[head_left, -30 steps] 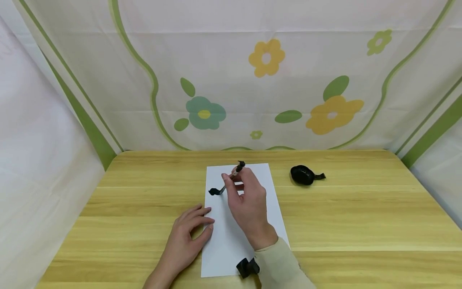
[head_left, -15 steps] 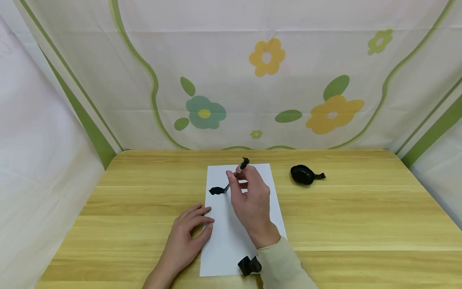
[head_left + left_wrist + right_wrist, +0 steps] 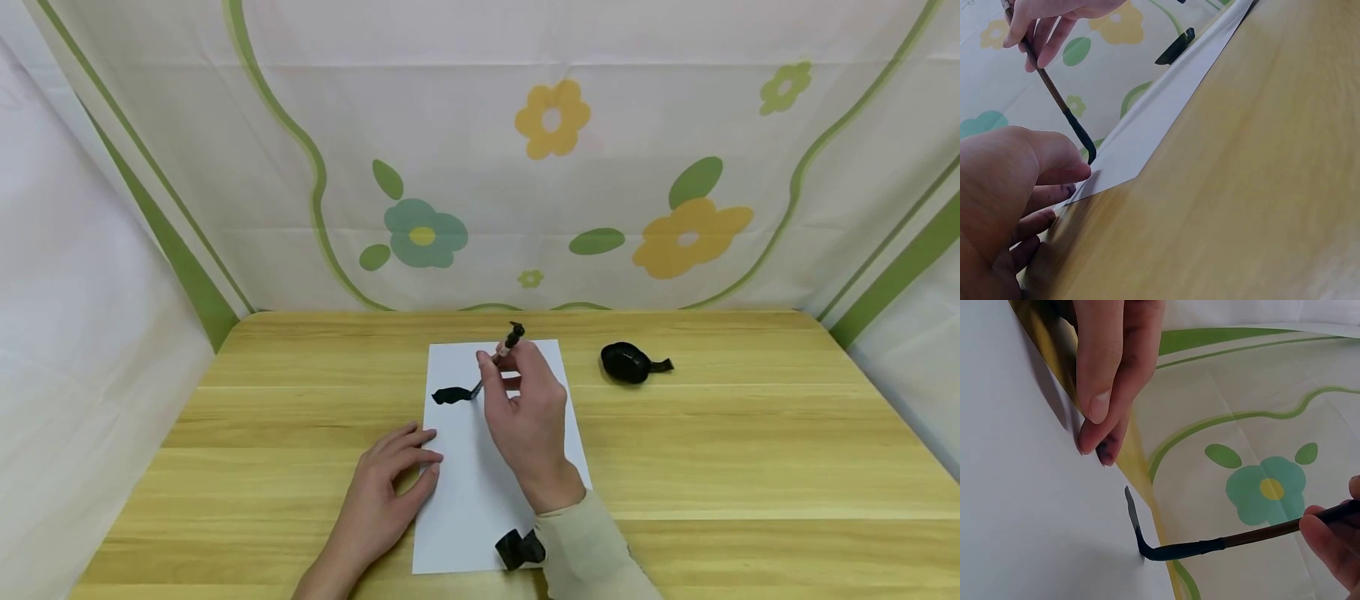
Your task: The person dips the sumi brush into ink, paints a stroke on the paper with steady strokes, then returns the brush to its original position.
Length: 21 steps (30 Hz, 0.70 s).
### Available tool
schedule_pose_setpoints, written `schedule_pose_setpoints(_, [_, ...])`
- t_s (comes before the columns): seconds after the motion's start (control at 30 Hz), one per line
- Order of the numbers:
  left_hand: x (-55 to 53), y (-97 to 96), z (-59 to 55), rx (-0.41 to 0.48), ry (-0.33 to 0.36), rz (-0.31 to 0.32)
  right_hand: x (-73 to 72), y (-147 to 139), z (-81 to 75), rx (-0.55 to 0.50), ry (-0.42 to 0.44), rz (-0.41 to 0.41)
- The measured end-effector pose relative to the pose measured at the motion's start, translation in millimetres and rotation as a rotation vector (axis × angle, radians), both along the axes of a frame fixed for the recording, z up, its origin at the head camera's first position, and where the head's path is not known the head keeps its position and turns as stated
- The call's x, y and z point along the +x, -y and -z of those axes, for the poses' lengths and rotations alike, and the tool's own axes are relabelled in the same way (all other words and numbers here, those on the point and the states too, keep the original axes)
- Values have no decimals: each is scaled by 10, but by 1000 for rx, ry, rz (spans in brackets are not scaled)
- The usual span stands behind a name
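Pinching a slender brush with a brown handle and dark bristles (image 3: 1213,544) between thumb and fingers, a person's right hand (image 3: 528,417) leans over the paper just right of centre in the head view. The brush slants, its black upper end toward the top of the frame, its bristles bent against the page in the right wrist view. At their tip ends a short, thick black ink stroke (image 3: 452,396), lying sideways near the left edge of an upright rectangular sheet of white paper (image 3: 468,500) that fills the centre and lower centre of the frame. The left hand (image 3: 382,492), lower left of centre, has its fingers loosely spread and slightly bent, fingertips resting on the sheet's left edge. A chunky black object (image 3: 510,550) sits on the sheet's bottom edge, partly hidden by a cream-coloured sleeve (image 3: 592,546) on the right arm. Well apart from the sheet, right of centre, a glossy black rounded dish with a short handle (image 3: 627,363) rests on the pale yellow wood-grain counter (image 3: 750,433). Across the upper frame hangs a white cloth printed with yellow, teal and green flowers (image 3: 450,108), bordered by wavy green lines.
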<state>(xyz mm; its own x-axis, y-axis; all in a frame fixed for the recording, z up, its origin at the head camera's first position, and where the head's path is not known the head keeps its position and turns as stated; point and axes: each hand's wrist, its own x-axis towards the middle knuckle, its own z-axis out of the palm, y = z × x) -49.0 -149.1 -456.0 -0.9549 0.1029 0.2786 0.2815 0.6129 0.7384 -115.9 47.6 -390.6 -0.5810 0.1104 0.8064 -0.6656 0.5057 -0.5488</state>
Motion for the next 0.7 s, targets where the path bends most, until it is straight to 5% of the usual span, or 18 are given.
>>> schedule_pose_setpoints(0.7, [5,-2,16,13,-14,5,-48,-139,-19,-57,-34,31])
